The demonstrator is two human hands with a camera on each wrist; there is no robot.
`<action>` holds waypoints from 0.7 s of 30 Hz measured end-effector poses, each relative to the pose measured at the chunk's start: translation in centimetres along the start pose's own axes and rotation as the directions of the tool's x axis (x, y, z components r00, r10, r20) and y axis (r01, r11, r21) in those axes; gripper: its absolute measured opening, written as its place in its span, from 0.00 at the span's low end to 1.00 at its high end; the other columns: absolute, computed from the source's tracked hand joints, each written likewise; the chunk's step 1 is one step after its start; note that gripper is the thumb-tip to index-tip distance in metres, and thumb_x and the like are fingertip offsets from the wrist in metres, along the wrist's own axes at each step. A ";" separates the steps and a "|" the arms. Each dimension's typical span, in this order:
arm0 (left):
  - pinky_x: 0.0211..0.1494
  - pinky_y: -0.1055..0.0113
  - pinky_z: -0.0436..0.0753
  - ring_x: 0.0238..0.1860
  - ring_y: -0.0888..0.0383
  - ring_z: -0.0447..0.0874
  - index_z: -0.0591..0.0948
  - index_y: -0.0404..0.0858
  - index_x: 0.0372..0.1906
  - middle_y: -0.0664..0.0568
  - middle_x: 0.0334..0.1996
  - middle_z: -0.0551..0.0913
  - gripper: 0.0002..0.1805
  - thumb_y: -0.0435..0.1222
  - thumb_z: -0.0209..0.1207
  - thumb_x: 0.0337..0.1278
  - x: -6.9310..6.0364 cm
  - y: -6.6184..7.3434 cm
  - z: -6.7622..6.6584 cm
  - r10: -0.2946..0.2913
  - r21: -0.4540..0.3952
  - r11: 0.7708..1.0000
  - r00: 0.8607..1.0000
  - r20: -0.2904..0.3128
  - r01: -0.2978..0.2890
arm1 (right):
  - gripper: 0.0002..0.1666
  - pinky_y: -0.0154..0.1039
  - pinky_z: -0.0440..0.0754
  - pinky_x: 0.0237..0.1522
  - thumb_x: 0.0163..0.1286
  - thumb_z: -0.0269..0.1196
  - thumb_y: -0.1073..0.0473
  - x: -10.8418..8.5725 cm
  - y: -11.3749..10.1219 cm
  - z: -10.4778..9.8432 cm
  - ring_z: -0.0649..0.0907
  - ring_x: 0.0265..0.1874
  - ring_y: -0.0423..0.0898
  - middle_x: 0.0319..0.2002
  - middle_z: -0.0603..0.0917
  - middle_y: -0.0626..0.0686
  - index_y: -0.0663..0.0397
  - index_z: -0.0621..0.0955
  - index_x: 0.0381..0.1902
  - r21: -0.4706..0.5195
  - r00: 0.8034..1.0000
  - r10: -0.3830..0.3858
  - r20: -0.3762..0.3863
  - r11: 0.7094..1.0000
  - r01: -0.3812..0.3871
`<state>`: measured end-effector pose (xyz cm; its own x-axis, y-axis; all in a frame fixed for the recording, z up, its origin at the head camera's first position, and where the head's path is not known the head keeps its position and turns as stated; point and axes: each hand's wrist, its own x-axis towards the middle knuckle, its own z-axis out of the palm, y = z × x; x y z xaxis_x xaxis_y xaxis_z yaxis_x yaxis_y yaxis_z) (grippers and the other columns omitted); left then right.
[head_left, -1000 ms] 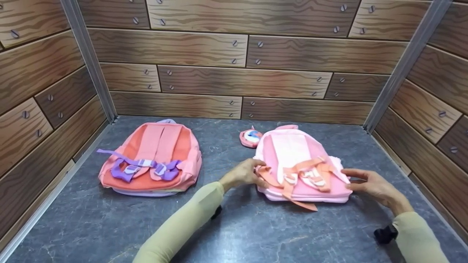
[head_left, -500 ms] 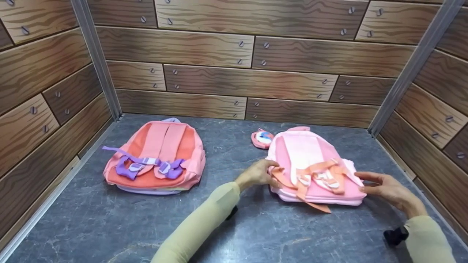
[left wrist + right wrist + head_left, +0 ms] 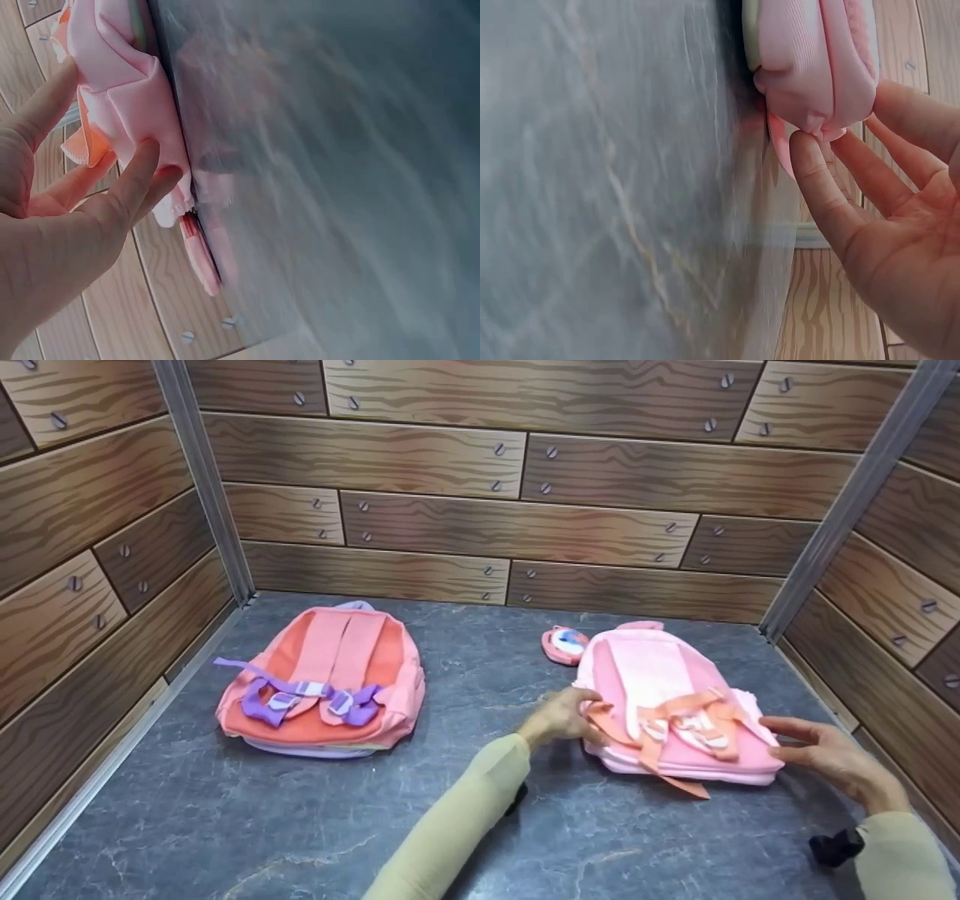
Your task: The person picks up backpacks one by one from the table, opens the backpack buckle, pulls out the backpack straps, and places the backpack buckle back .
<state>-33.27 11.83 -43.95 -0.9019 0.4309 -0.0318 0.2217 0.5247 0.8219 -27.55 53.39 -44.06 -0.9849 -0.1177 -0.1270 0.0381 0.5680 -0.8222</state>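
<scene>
A pink backpack (image 3: 675, 682) lies with its shoulder straps up at the right of the head view, orange webbing (image 3: 686, 727) bunched across its lower part. My left hand (image 3: 562, 716) touches its left side with spread fingers; in the left wrist view these fingers (image 3: 135, 176) rest against the pink fabric (image 3: 142, 97). On the other side my right hand (image 3: 832, 754) touches the lower right corner. The right wrist view has its extended fingers (image 3: 821, 176) against the pink edge (image 3: 802, 75). The backpack's underside is hidden.
A coral backpack (image 3: 330, 675) with purple straps (image 3: 262, 701) lies at the left, straps up. Beside the pink backpack's top left is a small round pink pouch (image 3: 564, 645). Wood-patterned walls (image 3: 420, 521) bound the dark grey marbled surface (image 3: 247, 825).
The pink backpack has slid right, away from the coral one, with both hands staying at its sides. The small pouch moved along with it. The head view has also shifted slightly.
</scene>
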 end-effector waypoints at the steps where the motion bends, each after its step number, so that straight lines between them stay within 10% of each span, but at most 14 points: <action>1: 0.73 0.60 0.71 0.67 0.53 0.78 0.84 0.42 0.65 0.48 0.65 0.83 0.38 0.32 0.83 0.43 0.1 0.1 0.2 0.006 -0.005 1.000 1.000 0.004 -0.006 | 0.38 0.30 0.81 0.50 0.74 0.69 0.63 -0.1 0.2 -0.2 0.75 0.49 0.22 0.68 0.77 0.52 0.75 0.69 0.73 0.010 1.000 0.010 -0.003 1.000 -0.010; 17: 0.73 0.63 0.70 0.68 0.58 0.76 0.84 0.46 0.66 0.54 0.66 0.82 0.37 0.32 0.82 0.46 1.3 1.7 2.6 -0.051 -0.018 0.999 0.998 -0.023 0.051 | 0.33 0.31 0.84 0.48 0.73 0.68 0.68 -0.5 1.8 -2.1 0.80 0.46 0.25 0.51 0.80 0.31 0.75 0.72 0.72 0.145 0.999 0.020 -0.034 0.989 -0.015; 21: 0.73 0.62 0.71 0.68 0.57 0.76 0.84 0.45 0.65 0.53 0.65 0.82 0.37 0.30 0.82 0.45 1.3 2.0 2.9 -0.072 -0.062 0.996 0.997 -0.030 0.070 | 0.42 0.32 0.84 0.48 0.74 0.67 0.66 -0.4 1.8 -2.5 0.79 0.46 0.26 0.62 0.80 0.49 0.82 0.60 0.74 0.047 0.998 0.046 -0.043 0.998 -0.044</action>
<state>-32.88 15.55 -44.01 -0.9262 0.3697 -0.0741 0.1343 0.5071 0.8513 -27.49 56.49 -44.15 -0.9884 -0.0563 -0.1411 0.0896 0.5337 -0.8409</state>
